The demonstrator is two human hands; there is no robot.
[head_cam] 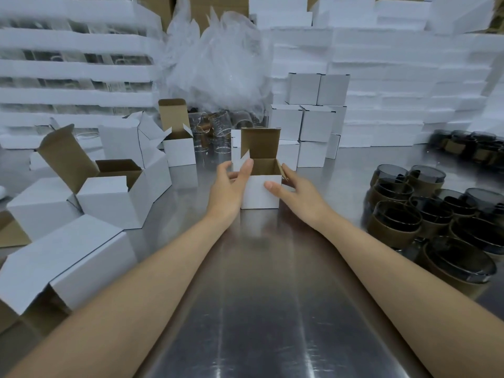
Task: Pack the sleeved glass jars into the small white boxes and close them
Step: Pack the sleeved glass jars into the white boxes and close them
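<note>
A small white box (260, 195) stands open on the metal table (259, 296) in the middle, its brown lid flap upright at the back. Nothing shows inside it. My left hand (231, 186) grips the box's left side, thumb at the rim. My right hand (294, 190) holds its right side, thumb on the white front face and fingers by the right side flap. Dark glass jars in brown sleeves (436, 214) stand grouped at the right.
Open white boxes (109, 197) lie at the left, one more (178, 148) farther back. Closed white boxes (313, 121) are stacked behind. Clear glass jars (218, 126) and crumpled plastic wrap (218, 64) sit at the back. White foam slabs (409, 91) line the rear.
</note>
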